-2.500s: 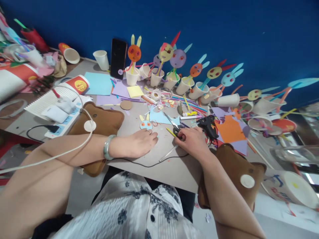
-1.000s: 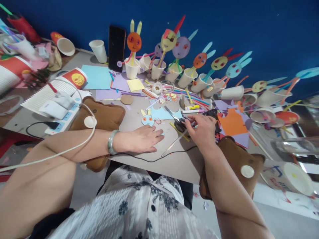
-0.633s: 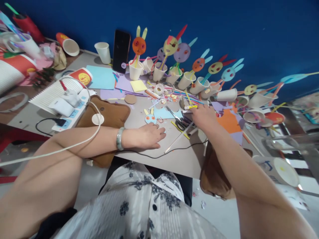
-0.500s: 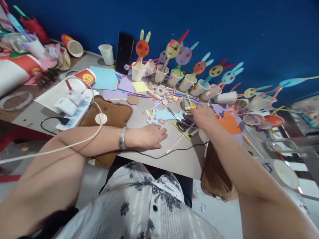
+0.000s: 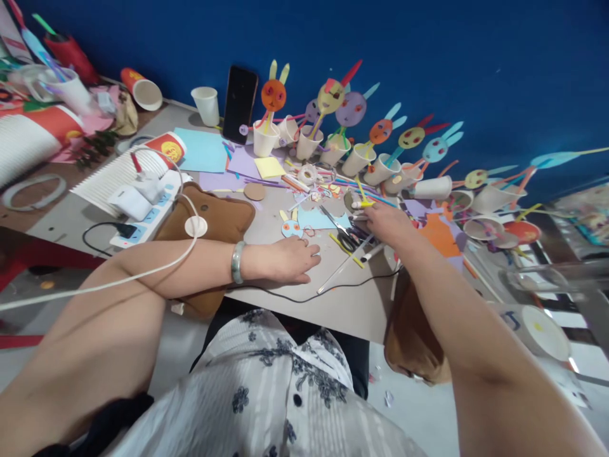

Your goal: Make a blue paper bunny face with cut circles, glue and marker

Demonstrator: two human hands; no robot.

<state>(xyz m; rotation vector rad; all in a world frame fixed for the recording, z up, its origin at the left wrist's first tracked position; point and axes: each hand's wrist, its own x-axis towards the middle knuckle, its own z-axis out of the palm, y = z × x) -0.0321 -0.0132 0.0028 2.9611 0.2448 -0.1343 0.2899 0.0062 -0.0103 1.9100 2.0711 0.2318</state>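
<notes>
My left hand [image 5: 290, 259] lies palm down on the table, its fingers stretched out and holding nothing. Just beyond it is a light blue paper rabbit face [image 5: 291, 228] with yellow ears and orange eyes. My right hand [image 5: 390, 223] reaches among the craft supplies with its fingers bent together. A yellow-and-white marker-like stick [image 5: 362, 204] lies right at those fingertips; the fingers hide whatever they grip. Black-handled scissors [image 5: 346, 238] sit between my hands, close to a cut piece of light blue paper [image 5: 316, 218], a yellow stick [image 5: 346, 251] and a clear thin rod [image 5: 340, 270].
Paper cups [image 5: 309, 143] bearing rabbit faces line the blue wall. A phone [image 5: 240, 103] leans there. At left are a power strip [image 5: 150, 219] with a white cable, stacked cups [image 5: 117, 174] and a brown cushion [image 5: 216, 212]. Orange paper [image 5: 438, 231] lies right of my right hand.
The view has shifted very slightly. Both hands stay in nearly the same places, and the things on the table look the same.
</notes>
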